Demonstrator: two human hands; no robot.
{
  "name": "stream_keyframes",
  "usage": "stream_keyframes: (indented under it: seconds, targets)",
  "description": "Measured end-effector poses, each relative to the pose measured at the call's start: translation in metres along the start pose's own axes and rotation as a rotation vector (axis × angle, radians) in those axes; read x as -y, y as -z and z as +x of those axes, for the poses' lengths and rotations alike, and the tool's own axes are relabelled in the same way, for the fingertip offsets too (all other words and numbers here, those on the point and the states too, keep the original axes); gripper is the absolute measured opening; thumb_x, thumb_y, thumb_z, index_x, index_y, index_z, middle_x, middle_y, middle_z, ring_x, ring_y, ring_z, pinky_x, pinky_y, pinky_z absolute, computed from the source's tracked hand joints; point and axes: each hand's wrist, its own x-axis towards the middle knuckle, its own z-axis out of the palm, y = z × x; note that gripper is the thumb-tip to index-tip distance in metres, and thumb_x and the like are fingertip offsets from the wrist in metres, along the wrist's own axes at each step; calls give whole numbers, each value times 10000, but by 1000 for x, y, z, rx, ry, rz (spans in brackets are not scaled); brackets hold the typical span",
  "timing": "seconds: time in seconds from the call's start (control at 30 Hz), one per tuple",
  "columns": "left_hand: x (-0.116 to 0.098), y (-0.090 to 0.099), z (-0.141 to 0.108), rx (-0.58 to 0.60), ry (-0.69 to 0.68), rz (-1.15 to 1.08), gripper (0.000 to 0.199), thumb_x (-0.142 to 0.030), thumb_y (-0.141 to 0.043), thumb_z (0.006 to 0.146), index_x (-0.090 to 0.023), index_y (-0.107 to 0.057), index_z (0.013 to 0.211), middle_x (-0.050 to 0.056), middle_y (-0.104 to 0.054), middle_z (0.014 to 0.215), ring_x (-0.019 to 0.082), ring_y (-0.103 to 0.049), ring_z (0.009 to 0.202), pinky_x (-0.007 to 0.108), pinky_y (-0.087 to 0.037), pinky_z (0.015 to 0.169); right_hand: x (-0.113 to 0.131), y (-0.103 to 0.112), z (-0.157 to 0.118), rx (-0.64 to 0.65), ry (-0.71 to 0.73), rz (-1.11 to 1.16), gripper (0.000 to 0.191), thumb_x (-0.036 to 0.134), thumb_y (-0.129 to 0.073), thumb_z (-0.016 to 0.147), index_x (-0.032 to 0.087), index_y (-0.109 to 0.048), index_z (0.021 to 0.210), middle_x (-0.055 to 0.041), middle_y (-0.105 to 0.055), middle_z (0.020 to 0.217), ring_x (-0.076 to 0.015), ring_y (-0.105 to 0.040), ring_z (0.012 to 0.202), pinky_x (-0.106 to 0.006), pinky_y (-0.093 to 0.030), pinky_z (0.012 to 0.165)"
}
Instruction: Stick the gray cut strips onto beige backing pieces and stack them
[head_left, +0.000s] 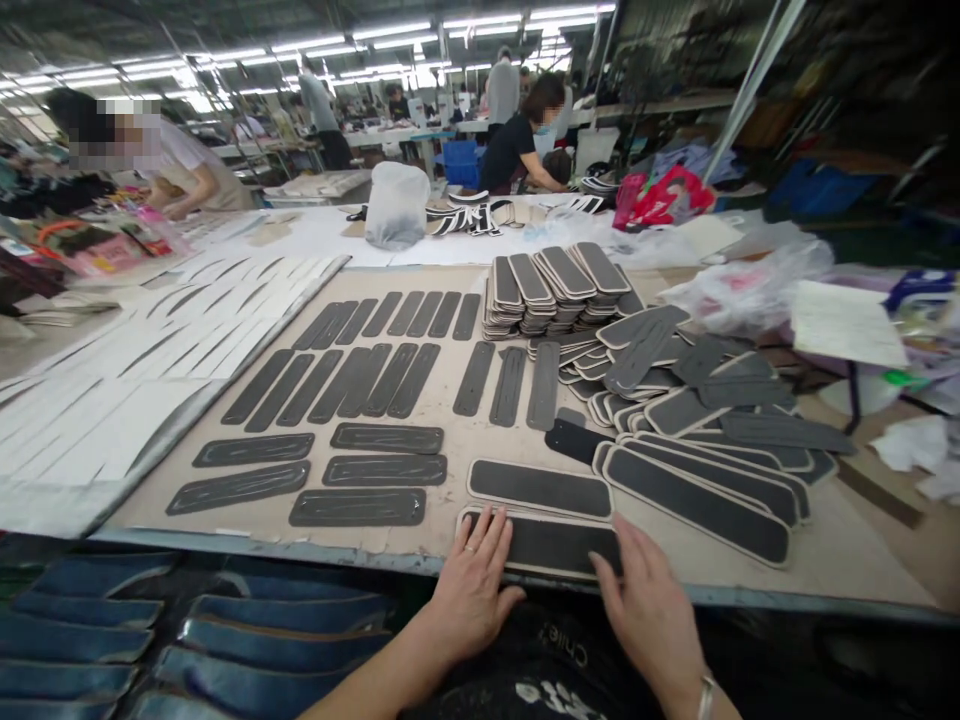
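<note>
A dark grey rounded strip with a beige border (555, 543) lies at the table's front edge, right in front of me. My left hand (480, 575) rests on its left end, fingers stretched out flat. At the strip's right end is my right hand (649, 590), fingers extended along the end and thumb on the dark face. Just beyond lies a similar bordered strip (540, 487). Left of these, dark strips without borders (358, 507) lie in rows, with shiny streaks on their faces. More bordered strips (697, 505) are fanned out to the right.
Neat stacks of bordered strips (556, 280) stand at the back, beside a jumbled heap (660, 370). White sheets (135, 370) cover the left side. Plastic bags (750, 270) crowd the right. Blue curved pieces (277, 650) lie below the table edge. Co-workers (517, 150) are farther back.
</note>
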Motion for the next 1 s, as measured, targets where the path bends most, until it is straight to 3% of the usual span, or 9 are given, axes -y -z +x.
stream_keyframes:
  seconds: [0.13, 0.27, 0.6, 0.7, 0.8, 0.9, 1.0]
  targets:
    - [4, -13, 0, 5, -45, 94, 714, -343, -451, 798, -140, -135, 1405, 105, -92, 1476, 287, -47, 1349, 490, -107, 1076, 46, -13, 5, 217, 394, 84, 617, 311, -443, 837, 151, -210, 1385, -84, -310, 1412, -232, -240, 1301, -418, -273, 1057]
    - [5, -17, 0, -8, -23, 167, 758, -191, -471, 708, -125, -168, 1399, 108, -87, 1474, 288, -28, 1350, 488, -77, 1081, 67, -28, 8, 301, 471, 112, 771, 425, -518, 782, 111, -164, 1391, -99, -210, 1447, -237, -165, 1324, -422, -216, 1077]
    - [7, -7, 2, 50, -10, 96, 829, -280, -522, 703, -133, -110, 1408, 96, -77, 1478, 281, -30, 1351, 473, -81, 1085, -15, -15, -4, 245, 212, -106, 674, 417, -424, 847, 141, -150, 1397, -86, -220, 1444, -235, -182, 1321, -445, -225, 1054]
    - [-3, 7, 0, 62, 11, 29, 845, -432, -519, 741, -118, -104, 1406, 131, -77, 1473, 301, -53, 1347, 494, -99, 1076, -20, -21, -10, 209, 224, -131, 695, 465, -405, 843, 137, -145, 1398, -96, -230, 1439, -253, -183, 1319, -474, -224, 1045]
    - [-30, 23, 7, 33, -50, -50, 843, -582, -420, 775, -100, -128, 1402, 147, -99, 1468, 296, -50, 1348, 482, -107, 1078, -22, -31, -16, 160, 255, -134, 724, 498, -382, 837, 117, -130, 1399, -127, -233, 1434, -282, -186, 1315, -514, -219, 1030]
    - [-54, 31, 24, 15, -190, -86, 798, -604, -309, 817, -85, -135, 1398, 145, -142, 1462, 272, -56, 1350, 457, -99, 1085, -27, -40, -18, 135, 313, -122, 683, 483, -309, 858, 119, -116, 1402, -139, -238, 1431, -297, -197, 1310, -545, -214, 1017]
    - [-52, 28, 33, 26, -181, -60, 766, -588, -278, 836, -75, -153, 1391, 143, -167, 1458, 258, -69, 1350, 438, -88, 1087, -30, -42, -18, 136, 341, -125, 678, 482, -277, 864, 121, -90, 1406, -140, -238, 1431, -297, -208, 1307, -546, -214, 1015]
